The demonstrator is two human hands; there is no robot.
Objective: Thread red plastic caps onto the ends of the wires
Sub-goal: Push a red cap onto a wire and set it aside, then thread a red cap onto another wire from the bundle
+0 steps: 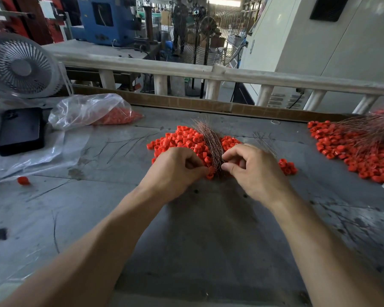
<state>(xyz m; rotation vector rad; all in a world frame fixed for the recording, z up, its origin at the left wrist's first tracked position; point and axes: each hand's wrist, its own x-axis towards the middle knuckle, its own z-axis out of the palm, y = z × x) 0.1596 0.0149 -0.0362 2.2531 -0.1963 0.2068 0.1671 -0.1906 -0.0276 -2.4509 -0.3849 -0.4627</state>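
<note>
Pinching one red cap [211,169]: left hand [175,171]; right hand [256,171] grips one wire bundle [210,138].

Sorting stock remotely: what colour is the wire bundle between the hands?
Coppery brown, the wire bundle; head view.

A single head-worn wide-angle view looks forward and steeply down along both bare forearms onto the scratched grey metal bench [208,229], close enough that the arms fill the lower frame. The lens bends straight edges: the pale railing [231,74] beyond the bench curves, with the workshop floor far behind.
</note>
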